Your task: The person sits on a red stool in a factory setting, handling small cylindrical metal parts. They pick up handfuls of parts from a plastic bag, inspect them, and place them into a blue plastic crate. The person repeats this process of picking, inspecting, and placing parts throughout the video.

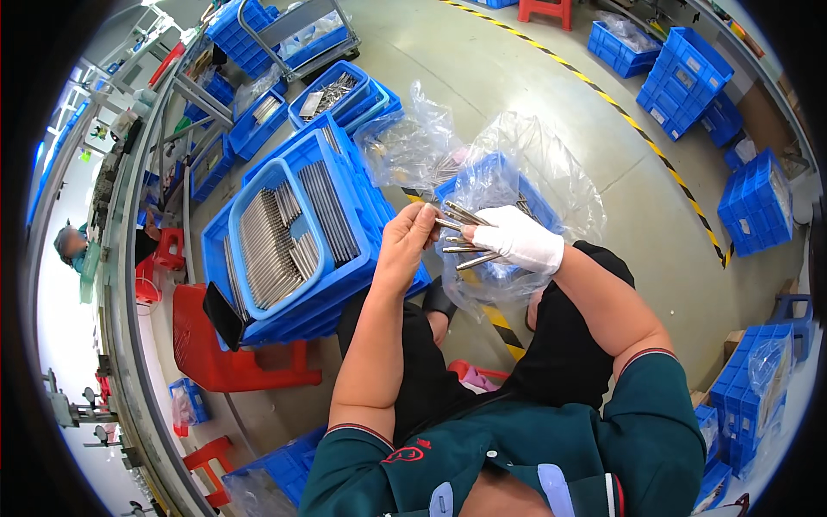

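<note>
My right hand [519, 240], in a white glove, holds several slim metal rods [466, 249] that fan out toward the left. My left hand [408, 236] is bare; its thumb and fingers pinch the end of one rod beside the bunch. Beneath my hands is a blue crate [538, 207] lined with a clear plastic bag [551, 159], with more rods showing inside. To the left, a light blue tray [237, 267] full of rods in rows rests on stacked blue crates [379, 202]. Longer dark rods [328, 211] lie beside the tray.
A red stool [207, 340] and a black flat object [226, 316] are by the left stack. Farther back are a bin of metal parts [332, 95] and a trolley [301, 34]. Blue crates [685, 82] line the right, past a yellow-black floor stripe [637, 129]. Another person [77, 246] is far left.
</note>
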`<state>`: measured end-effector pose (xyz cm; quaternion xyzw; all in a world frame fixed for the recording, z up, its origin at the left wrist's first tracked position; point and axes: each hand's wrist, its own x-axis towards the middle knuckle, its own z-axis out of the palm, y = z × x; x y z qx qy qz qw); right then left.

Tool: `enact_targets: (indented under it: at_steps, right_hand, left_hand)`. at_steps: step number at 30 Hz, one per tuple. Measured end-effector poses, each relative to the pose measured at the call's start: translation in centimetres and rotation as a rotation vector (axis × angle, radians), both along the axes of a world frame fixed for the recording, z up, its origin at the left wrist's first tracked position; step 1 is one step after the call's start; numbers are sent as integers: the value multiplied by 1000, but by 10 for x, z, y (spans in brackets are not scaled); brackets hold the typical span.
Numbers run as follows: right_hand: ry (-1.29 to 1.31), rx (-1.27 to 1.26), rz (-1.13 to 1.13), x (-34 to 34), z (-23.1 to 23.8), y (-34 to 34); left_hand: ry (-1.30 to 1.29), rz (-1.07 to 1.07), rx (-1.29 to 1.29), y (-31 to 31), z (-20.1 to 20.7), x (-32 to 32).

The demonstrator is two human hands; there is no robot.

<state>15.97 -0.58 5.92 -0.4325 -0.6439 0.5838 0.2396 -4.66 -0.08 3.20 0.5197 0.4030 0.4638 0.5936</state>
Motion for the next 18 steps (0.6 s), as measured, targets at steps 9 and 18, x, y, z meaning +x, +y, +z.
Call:
enact_targets:
  at_steps: [9,18]
  right_hand:
    - [7,2,-8,0,1,-1]
    - [66,-120,-28,2,3,-2]
  left_hand:
    - [42,-26,0,0,0,-4]
    - [-16,-27,-27,-2,4,-1]
